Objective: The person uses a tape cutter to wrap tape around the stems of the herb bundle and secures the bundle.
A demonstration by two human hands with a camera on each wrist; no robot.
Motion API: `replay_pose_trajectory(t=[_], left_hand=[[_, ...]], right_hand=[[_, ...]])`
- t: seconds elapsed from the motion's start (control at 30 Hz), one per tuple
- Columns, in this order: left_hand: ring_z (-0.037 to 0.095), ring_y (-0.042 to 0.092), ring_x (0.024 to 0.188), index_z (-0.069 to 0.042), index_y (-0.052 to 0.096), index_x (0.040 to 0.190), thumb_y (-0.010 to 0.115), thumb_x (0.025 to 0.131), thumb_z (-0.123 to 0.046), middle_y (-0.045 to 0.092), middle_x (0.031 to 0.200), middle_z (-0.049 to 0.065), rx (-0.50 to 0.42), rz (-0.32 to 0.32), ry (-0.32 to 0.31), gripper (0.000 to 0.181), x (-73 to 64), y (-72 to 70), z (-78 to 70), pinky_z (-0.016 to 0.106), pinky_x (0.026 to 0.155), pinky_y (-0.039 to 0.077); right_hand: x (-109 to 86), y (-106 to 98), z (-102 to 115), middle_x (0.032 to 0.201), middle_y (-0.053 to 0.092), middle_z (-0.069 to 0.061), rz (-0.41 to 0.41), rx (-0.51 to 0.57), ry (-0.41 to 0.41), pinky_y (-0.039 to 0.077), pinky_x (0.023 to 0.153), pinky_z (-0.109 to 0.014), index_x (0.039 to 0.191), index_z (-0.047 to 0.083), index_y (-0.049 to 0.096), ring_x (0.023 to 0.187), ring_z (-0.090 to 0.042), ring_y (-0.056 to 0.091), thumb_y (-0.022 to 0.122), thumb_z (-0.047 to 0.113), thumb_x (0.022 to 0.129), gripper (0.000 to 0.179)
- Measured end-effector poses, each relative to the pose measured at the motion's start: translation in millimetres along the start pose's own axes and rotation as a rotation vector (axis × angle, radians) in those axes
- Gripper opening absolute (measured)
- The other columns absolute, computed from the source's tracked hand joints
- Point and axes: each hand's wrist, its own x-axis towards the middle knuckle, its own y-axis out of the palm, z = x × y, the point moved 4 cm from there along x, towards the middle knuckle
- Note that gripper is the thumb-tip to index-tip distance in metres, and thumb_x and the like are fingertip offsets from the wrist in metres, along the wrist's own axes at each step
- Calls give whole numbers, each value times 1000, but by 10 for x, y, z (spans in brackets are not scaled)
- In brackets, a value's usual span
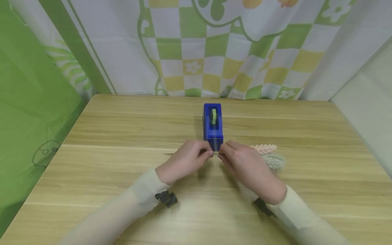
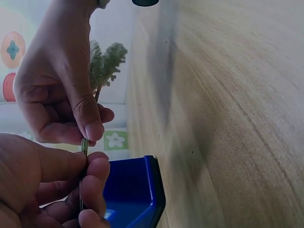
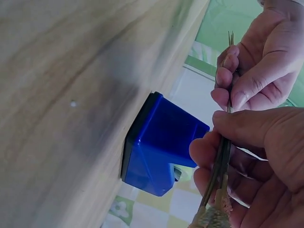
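- Flower stems [image 3: 221,161] held just in front of the tape dispenser [image 1: 213,132], over the desk [image 1: 153,126]. Left hand [image 1: 190,158] and right hand [image 1: 246,165] both curled, each pinching the stems, close together.
- Thin stems could roll or splay if either pinch loosens.
- Knuckles near the dispenser: a knock might shift it.
- Glossy band [image 2: 84,146] between hands: tape or not, cannot tell.
- Stem middles hidden by fingers; flower heads [image 1: 274,161] cut off in right wrist view.
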Motion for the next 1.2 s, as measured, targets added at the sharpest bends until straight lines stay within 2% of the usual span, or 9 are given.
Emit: replay_pose_trajectory(t=[0.13, 0.3, 0.43, 0.63, 0.87, 0.97, 1.2], left_hand=[[10, 51, 66, 0, 75, 98, 64, 103, -10, 64, 77, 3, -18, -18, 17, 15, 5, -14, 0, 19, 60, 45], [9, 50, 66, 0, 75, 98, 65, 102, -9, 65, 77, 3, -25, -17, 19, 15, 8, -11, 8, 19, 60, 44], [9, 51, 66, 0, 75, 98, 65, 103, -10, 65, 78, 3, -32, -11, 6, 15, 11, -1, 12, 19, 60, 44], [9, 47, 62, -1, 75, 98, 59, 107, -14, 59, 72, 2, -21, 4, 5, 22, 35, 17, 17, 20, 57, 41], [11, 54, 67, -2, 77, 102, 56, 108, -15, 74, 90, 10, 26, 56, -42, 25, 75, 42, 17, 21, 62, 47], [12, 54, 68, -3, 77, 101, 56, 108, -15, 74, 91, 10, 36, 58, -53, 25, 83, 49, 24, 22, 62, 47], [11, 54, 69, -4, 74, 99, 61, 105, -13, 70, 86, 5, 43, 30, -25, 17, 89, 39, 33, 21, 63, 46]], right_hand=[[4, -5, -6, 78, 63, 1, 9, 14, 14, 47, 57, -25, 96, 9, 69, 63, -8, 49, 75, 13, 96, 7], [12, -8, -11, 79, 66, 2, 37, 48, 31, 54, 62, -30, 98, 10, 72, 67, -9, 57, 70, 17, 101, 8], [16, -7, -30, 80, 67, 2, 40, 65, 24, 55, 64, -28, 99, 10, 76, 69, -8, 58, 71, 15, 100, 7], [21, -4, -71, 85, 70, 1, 13, 89, 8, 57, 65, -29, 99, 9, 78, 74, -9, 62, 74, 11, 97, 4], [29, 1, -57, 85, 72, 0, -13, 44, 8, 58, 64, -30, 98, 10, 79, 75, -13, 65, 77, 13, 95, 5], [32, -1, -44, 85, 73, 1, -20, 12, 3, 59, 64, -31, 98, 11, 80, 77, -14, 66, 78, 15, 94, 6], [35, 4, -40, 84, 70, 0, -48, -25, -17, 54, 59, -29, 96, 11, 77, 71, -12, 61, 79, 15, 93, 5]])
